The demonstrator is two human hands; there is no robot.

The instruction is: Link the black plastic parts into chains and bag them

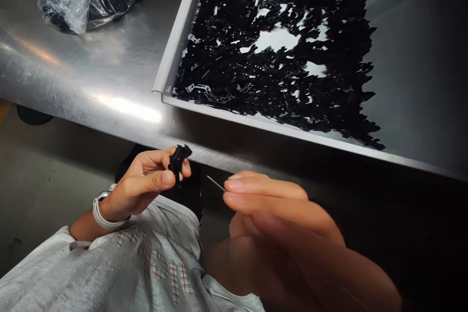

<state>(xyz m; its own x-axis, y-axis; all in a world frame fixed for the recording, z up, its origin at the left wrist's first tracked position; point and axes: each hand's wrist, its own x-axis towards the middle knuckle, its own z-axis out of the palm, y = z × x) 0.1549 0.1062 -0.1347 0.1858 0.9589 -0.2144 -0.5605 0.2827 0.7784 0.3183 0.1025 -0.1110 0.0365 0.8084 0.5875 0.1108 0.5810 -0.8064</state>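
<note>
Black plastic clip (179,160) sitting clamped in fingers of the left hand (142,183)
Light, stiff, best held by its edges; fingers of the right hand (278,234) are pinching a thin steel pin (215,183)

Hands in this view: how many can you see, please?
2. The left hand holds a black plastic part in its fingertips; the blurred right hand holds a thin metal pin. No other hands show.

Left hand (142,180) raised before the chest, wrist bent, thumb and fingers (163,180) closed in a pinch. Left forearm (86,226) bare, angled upward. Right hand (281,229) nearer the camera, motion-blurred, two fingers (263,187) extended and pressed together.
</note>
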